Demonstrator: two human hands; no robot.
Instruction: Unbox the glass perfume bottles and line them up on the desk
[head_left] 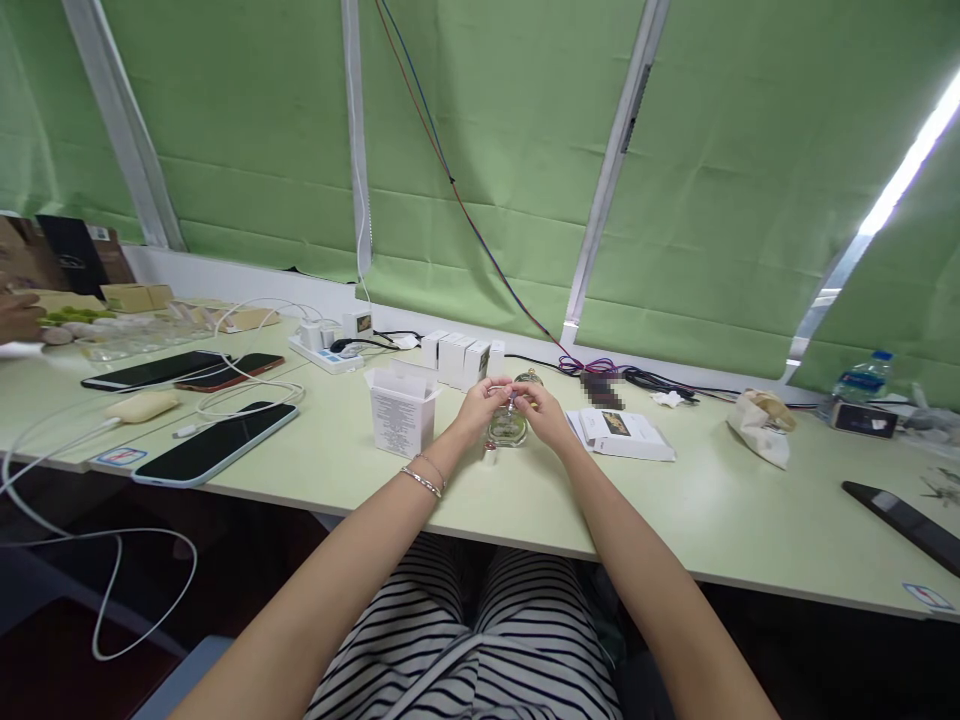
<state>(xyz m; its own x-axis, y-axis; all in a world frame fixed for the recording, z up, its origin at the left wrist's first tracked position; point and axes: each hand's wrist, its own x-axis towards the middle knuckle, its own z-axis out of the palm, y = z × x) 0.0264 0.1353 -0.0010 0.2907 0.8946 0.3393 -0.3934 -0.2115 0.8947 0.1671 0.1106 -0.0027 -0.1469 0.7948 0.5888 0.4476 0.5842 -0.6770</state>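
Note:
A small clear glass bottle (508,434), like a perfume bottle, stands on the table in front of me. My left hand (481,408) and my right hand (544,412) meet at its top, with fingertips pinched around the neck; the fingers partly hide that spot. Close below, towards me, a small shiny cap (490,455) rests on the table. Behind my right fingers the gold-trimmed top of another bottle (530,376) shows. To the left of my hands an open white printed box (403,418) stands with its flaps up.
Small white boxes (454,358) stand in a row behind. White cartons (628,436) lie at right, near a cloth pouch (761,428) and a water bottle (864,378). Phones (217,445), cables and a power strip (327,355) occupy the left. Another person's hand (19,315) shows at far left.

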